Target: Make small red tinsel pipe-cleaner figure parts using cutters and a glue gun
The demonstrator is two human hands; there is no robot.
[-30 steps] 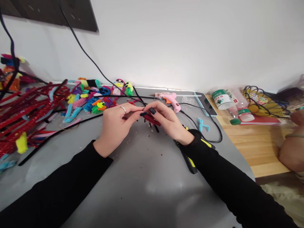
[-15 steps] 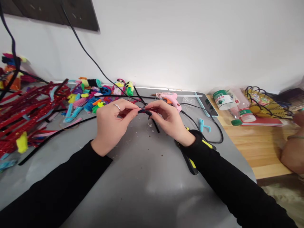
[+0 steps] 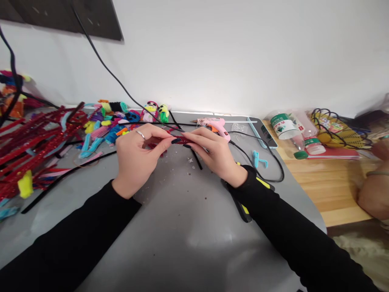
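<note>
Between my two hands, above the grey mat, is a red glittery pipe cleaner (image 3: 182,140), mostly covered by fingers. My left hand (image 3: 136,156), with a ring on it, pinches its left part between thumb and forefinger. The fingers and thumb of my right hand (image 3: 212,156) close on its right part. More red shows behind my left fingers. A black pipe cleaner (image 3: 197,159) lies on the mat just below the right fingertips. Under my right wrist is a black-and-yellow-handled tool (image 3: 245,211), its working end hidden.
Red glittery pipe cleaners (image 3: 33,142) are heaped at left, beside colourful fuzzy pieces (image 3: 97,132). A pink glue gun (image 3: 221,129), its black cord and a phone (image 3: 265,134) lie behind my right hand. Plastic bottles (image 3: 284,125) stand right; another person's arm (image 3: 375,194) is at the edge.
The held piece has turned between my fingers, and its red glitter now shows where it looked dark before. My fingers have shifted along it. The view has moved slightly.
</note>
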